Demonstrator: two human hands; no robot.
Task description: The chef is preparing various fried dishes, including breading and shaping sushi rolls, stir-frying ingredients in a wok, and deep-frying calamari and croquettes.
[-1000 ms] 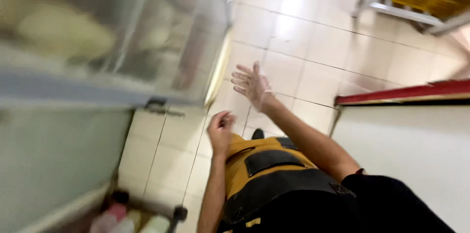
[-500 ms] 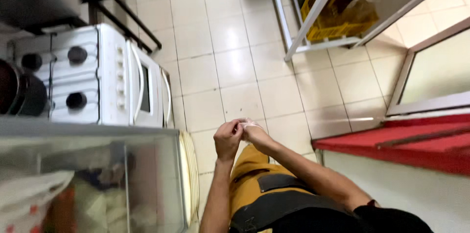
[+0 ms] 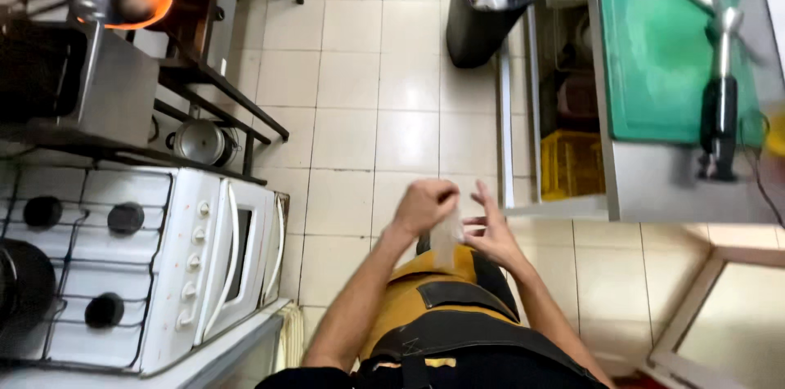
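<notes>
My left hand [image 3: 423, 204] is closed in a fist in front of my waist and pinches a thin translucent plastic glove [image 3: 446, 240] that hangs down from it. My right hand [image 3: 491, 232] is right beside it with fingers spread, touching the glove's edge. I cannot tell whether part of the glove is still on the right hand. Below both hands is my yellow and black apron [image 3: 441, 307].
A white gas stove [image 3: 163, 258] stands at the left, with a dark metal rack [image 3: 123, 103] behind it. A black bin [image 3: 482, 9] is on the tiled floor ahead. At the right is a steel table [image 3: 654, 185] with a green cutting board [image 3: 654, 46] and an immersion blender [image 3: 719, 103].
My view swung from a glass case to the stove and table. My right hand, raised and spread a second ago, came to my left hand, which now pinches the glove.
</notes>
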